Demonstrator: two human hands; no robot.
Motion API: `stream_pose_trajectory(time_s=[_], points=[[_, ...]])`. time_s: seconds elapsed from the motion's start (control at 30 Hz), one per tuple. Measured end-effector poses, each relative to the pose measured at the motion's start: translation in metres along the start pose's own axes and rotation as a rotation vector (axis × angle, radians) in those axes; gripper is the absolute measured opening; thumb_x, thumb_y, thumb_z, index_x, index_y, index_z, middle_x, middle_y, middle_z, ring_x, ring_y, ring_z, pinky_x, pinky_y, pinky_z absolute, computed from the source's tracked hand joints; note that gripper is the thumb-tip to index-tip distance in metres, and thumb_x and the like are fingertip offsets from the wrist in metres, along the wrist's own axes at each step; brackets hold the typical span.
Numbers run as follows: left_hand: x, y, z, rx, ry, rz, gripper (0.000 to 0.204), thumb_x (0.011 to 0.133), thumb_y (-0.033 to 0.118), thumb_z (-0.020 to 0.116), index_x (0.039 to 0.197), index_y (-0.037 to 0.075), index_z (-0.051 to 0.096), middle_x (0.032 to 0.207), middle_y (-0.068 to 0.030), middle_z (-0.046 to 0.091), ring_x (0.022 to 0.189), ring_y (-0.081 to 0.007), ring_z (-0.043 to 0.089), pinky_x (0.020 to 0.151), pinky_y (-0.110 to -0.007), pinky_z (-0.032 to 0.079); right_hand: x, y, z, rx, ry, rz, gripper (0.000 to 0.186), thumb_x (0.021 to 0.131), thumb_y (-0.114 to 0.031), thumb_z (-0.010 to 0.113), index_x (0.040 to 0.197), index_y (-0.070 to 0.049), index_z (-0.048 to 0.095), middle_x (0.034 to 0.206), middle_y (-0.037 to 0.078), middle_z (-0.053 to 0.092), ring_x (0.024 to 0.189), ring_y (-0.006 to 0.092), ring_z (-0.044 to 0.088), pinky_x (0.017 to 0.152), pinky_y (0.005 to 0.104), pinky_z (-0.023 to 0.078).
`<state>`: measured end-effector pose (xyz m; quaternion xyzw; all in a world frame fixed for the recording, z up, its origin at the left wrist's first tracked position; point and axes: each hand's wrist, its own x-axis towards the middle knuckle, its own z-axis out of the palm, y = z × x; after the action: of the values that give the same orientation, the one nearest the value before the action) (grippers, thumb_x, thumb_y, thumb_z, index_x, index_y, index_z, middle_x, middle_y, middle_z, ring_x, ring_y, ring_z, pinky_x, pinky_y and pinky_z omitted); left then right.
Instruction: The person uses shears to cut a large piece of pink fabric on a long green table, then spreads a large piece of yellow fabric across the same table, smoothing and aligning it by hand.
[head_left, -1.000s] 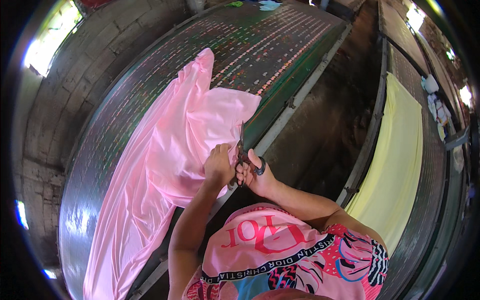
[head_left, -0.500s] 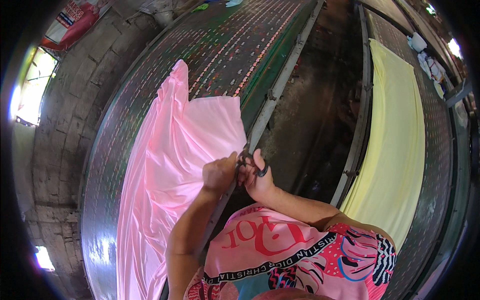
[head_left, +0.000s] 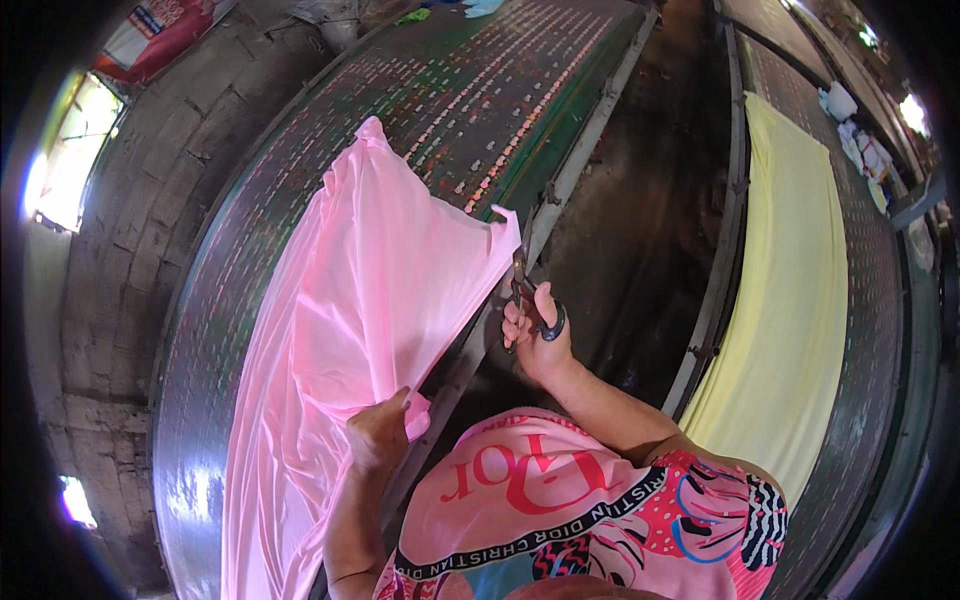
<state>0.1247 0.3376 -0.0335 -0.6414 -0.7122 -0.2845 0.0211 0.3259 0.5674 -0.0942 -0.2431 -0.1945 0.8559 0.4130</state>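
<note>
Pink fabric [head_left: 350, 270] lies in loose folds over the left table, its near-right edge pulled into a taut line. My left hand [head_left: 378, 432] is closed on that edge and bunches a bit of the cloth beside the table's rail. In my right hand [head_left: 540, 340] is a pair of scissors [head_left: 520, 280] with dark handles, my thumb and fingers at the loops. The blades point away from me and reach the far corner of the fabric. Whether the cloth lies between the blades is hard to make out.
A long table [head_left: 480, 100] with rows of coloured paint marks stands at left, edged by a metal rail [head_left: 590, 130]. Beyond a dark aisle [head_left: 640, 230], yellow fabric [head_left: 795, 270] covers part of another table. A block wall [head_left: 140, 270] rises at far left.
My left hand has moved from beside the scissors down toward me, drawing the pink fabric's edge taut. My right hand and the scissors have shifted slightly right; the fabric's corner now folds up.
</note>
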Motion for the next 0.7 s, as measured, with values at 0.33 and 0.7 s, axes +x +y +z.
stream_pose_trajectory(time_s=[0.33,0.7], points=[[0.040,0.010,0.040,-0.015,0.145,-0.068,0.040,0.083,0.018,0.083,0.117,0.002,0.068,0.111,-0.0192,0.069,0.103,-0.0391,0.068,0.084,-0.050,0.056,-0.016,-0.029,0.061,-0.525,-0.396,-0.223,0.075,0.093,-0.057,0.079,0.134,0.002,0.057,0.084,0.006,0.063,0.064,0.0141,0.061,0.057,0.0265,0.050],[0.129,0.024,0.077,0.052,0.171,-0.080,0.016,0.083,0.015,0.075,0.090,0.007,0.063,0.081,-0.0113,0.070,0.071,-0.0322,0.072,0.063,-0.045,0.058,-0.065,-0.001,0.057,-0.616,-0.384,-0.051,0.062,0.096,-0.053,0.077,0.124,-0.001,0.057,0.085,0.006,0.062,0.065,0.0148,0.061,0.058,0.0272,0.050]])
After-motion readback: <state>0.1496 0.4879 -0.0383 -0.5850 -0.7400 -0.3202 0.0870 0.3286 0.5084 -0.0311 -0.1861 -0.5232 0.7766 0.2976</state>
